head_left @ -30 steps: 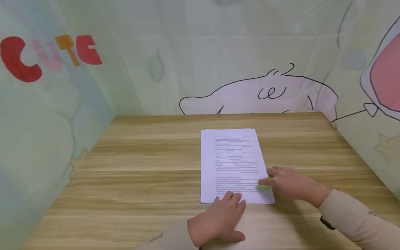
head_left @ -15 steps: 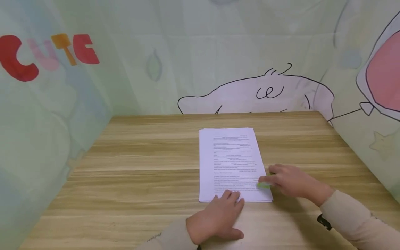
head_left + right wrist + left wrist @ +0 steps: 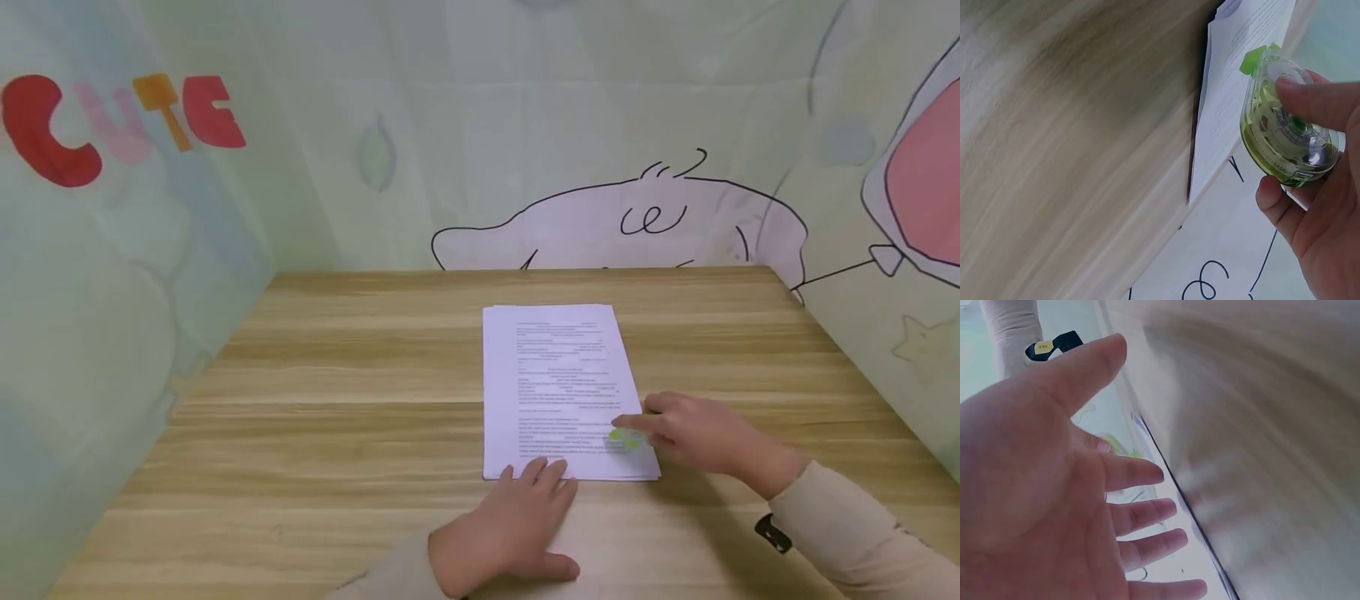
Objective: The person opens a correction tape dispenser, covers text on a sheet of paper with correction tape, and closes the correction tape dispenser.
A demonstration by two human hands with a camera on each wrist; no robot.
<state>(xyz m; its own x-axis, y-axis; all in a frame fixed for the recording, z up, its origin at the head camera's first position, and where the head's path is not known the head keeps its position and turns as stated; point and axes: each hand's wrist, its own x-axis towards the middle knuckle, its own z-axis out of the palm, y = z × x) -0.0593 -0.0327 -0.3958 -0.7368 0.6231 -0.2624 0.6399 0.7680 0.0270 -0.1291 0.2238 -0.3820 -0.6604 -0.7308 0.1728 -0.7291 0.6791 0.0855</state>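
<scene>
A stack of printed paper lies on the wooden table, its sheets slightly uneven at the edges. Over its lower right part, my right hand grips a clear green correction tape dispenser between thumb and fingers. The dispenser's green tip points toward the printed lines in the right wrist view. Spread fingers of my left hand rest on the bottom edge of the stack, with the thumb out over the table. In the left wrist view the palm of that hand shows, fingers nearly straight.
The wooden table reaches back to a pale curtain printed with cartoon shapes. More curtain closes off both sides. A black wristband sits at the right sleeve.
My right hand has shifted slightly left and up over the page with the correction tape dispenser, which shows more now. My left hand has slid a little to the left at the bottom edge.
</scene>
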